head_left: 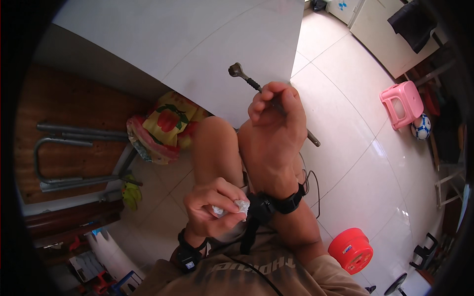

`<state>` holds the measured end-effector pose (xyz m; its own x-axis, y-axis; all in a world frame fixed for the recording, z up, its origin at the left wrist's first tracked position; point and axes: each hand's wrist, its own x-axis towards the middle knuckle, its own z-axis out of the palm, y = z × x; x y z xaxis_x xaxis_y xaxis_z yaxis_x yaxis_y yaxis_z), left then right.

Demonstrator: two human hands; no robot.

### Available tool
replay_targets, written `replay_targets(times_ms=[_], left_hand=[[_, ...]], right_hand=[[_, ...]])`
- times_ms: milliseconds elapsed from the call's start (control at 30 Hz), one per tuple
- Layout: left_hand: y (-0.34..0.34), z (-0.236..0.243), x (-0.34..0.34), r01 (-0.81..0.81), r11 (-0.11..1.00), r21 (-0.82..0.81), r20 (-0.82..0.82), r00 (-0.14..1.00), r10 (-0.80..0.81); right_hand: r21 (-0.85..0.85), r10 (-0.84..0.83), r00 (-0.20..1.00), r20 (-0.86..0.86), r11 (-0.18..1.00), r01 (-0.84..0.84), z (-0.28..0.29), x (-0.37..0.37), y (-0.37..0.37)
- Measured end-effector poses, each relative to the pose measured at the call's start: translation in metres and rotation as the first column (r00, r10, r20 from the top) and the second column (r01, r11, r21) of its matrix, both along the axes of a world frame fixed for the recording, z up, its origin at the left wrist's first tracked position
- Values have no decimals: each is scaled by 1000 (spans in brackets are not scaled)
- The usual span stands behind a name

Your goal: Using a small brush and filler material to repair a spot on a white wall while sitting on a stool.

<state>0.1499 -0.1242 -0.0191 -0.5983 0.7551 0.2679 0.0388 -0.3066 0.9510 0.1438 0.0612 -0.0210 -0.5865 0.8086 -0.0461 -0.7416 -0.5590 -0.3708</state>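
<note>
Tabletop (212, 44) edge at eleven o'clock, floor (350, 143) spreading wide at three; left hand (212, 204) at seven, pinching one white wad (242, 206); right hand (279, 121) at one, curled, grip on one ratchet-like tool (238, 70) unclear

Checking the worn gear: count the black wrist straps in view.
2: the left strap circles the wrist of the left hand, which pinches crumpled white material; the right strap circles the wrist of the right hand. Others could be hidden among clutter.

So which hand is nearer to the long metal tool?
Right. The right hand is curled around the metal tool; the left hand is apart, lower in the picture, holding a white wad.
</note>
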Motion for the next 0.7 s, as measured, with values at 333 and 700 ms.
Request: replay_targets(times_ms=[333, 700], left_hand=[[8, 1, 4, -52, 997, 53, 98, 994, 47], [2, -5, -1, -78, 996, -38, 115, 990, 82]], right_hand=[[-17, 17, 1000, -2, 1000, -17, 1, 2, 4], [-13, 17, 1000, 13, 1000, -17, 1, 1, 2]])
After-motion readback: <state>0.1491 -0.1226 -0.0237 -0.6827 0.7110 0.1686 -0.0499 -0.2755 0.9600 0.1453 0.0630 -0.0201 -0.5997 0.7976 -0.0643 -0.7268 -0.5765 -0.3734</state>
